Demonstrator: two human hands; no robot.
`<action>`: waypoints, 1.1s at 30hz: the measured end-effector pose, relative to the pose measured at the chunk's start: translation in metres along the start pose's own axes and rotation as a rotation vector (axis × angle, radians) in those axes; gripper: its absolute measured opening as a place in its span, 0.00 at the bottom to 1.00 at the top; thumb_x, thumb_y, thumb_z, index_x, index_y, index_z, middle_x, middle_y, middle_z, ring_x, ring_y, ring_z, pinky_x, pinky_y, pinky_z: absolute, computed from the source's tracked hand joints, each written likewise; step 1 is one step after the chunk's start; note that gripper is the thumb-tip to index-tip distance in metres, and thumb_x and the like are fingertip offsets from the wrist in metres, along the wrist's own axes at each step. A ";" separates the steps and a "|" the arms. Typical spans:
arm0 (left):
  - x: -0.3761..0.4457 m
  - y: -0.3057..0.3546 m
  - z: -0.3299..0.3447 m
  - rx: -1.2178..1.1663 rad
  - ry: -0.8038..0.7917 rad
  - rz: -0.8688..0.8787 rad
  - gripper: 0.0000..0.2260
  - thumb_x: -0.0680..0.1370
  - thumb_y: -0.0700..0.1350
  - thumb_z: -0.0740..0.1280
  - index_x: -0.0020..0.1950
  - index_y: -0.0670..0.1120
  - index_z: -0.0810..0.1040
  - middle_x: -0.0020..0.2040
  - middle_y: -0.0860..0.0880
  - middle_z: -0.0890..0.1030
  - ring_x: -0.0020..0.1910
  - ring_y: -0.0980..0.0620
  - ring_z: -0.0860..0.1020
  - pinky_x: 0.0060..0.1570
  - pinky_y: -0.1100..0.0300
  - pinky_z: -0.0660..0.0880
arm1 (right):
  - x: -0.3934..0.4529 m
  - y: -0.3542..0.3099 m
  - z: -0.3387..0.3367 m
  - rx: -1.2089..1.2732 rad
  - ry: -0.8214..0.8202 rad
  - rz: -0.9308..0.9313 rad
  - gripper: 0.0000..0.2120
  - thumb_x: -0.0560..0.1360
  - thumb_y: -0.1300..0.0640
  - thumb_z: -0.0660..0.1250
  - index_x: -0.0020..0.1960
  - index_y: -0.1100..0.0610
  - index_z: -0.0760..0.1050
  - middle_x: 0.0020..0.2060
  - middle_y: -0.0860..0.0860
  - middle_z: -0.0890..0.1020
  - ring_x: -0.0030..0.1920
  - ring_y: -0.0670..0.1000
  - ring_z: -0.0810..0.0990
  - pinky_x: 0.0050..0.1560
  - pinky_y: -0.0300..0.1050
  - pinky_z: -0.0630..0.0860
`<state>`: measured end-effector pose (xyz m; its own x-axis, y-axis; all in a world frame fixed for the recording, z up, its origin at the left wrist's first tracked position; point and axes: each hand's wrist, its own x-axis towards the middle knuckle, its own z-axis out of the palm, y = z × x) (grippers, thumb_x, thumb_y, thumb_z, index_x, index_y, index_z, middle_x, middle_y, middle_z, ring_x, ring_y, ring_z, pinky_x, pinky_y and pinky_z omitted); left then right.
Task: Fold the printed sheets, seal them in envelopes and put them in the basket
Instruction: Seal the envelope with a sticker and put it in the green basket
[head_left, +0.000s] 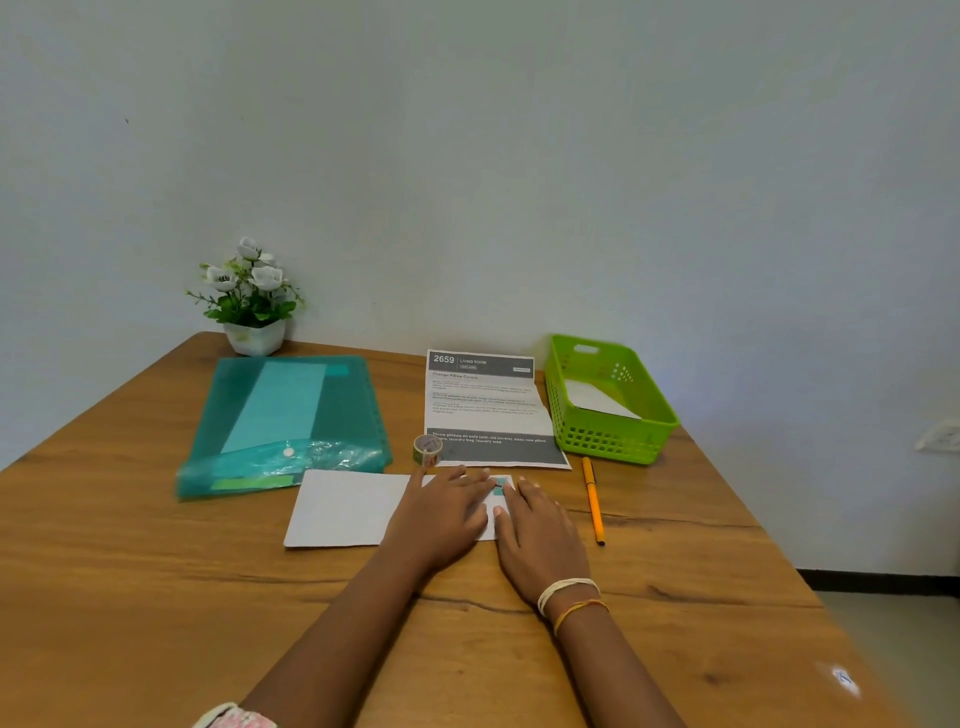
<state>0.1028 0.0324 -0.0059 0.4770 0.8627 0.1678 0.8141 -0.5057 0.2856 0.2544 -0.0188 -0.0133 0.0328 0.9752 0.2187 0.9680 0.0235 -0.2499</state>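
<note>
A white envelope (345, 506) lies flat on the wooden table (156, 597) in front of me. My left hand (441, 512) and my right hand (537, 535) both press flat on its right end, fingers spread, beside a small teal patterned strip of tape (500, 486) at the flap. A roll of patterned tape (427, 450) stands just behind my left hand. A creased printed sheet (488, 405) lies unfolded behind the envelope. The green plastic basket (605, 441) at the right back holds one white envelope (597, 399).
A teal plastic document folder (285, 421) lies at the left. A potted white flower (252, 301) stands in the back corner against the wall. An orange pen (593, 499) lies right of my right hand.
</note>
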 end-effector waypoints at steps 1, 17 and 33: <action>0.000 0.000 0.000 0.003 -0.005 0.000 0.22 0.81 0.56 0.52 0.75 0.59 0.62 0.75 0.60 0.62 0.76 0.58 0.57 0.75 0.44 0.46 | 0.000 0.000 0.000 0.009 0.010 0.011 0.29 0.78 0.42 0.45 0.76 0.51 0.59 0.74 0.49 0.64 0.74 0.49 0.61 0.73 0.46 0.58; -0.001 0.002 0.000 -0.005 0.011 -0.001 0.22 0.80 0.55 0.53 0.75 0.57 0.63 0.75 0.60 0.62 0.75 0.59 0.57 0.75 0.45 0.46 | -0.001 0.000 0.002 -0.009 0.203 -0.039 0.23 0.75 0.42 0.51 0.62 0.46 0.76 0.52 0.50 0.78 0.54 0.52 0.76 0.49 0.48 0.76; -0.005 0.005 -0.028 -0.006 -0.015 -0.392 0.40 0.62 0.69 0.73 0.67 0.51 0.67 0.64 0.49 0.75 0.62 0.48 0.73 0.57 0.55 0.74 | 0.002 0.002 -0.007 0.162 0.209 0.133 0.12 0.76 0.48 0.64 0.58 0.44 0.80 0.48 0.49 0.75 0.53 0.50 0.74 0.48 0.43 0.76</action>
<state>0.0948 0.0255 0.0208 0.1347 0.9904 0.0308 0.9337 -0.1372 0.3308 0.2583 -0.0183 -0.0073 0.2231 0.9062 0.3592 0.8999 -0.0498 -0.4333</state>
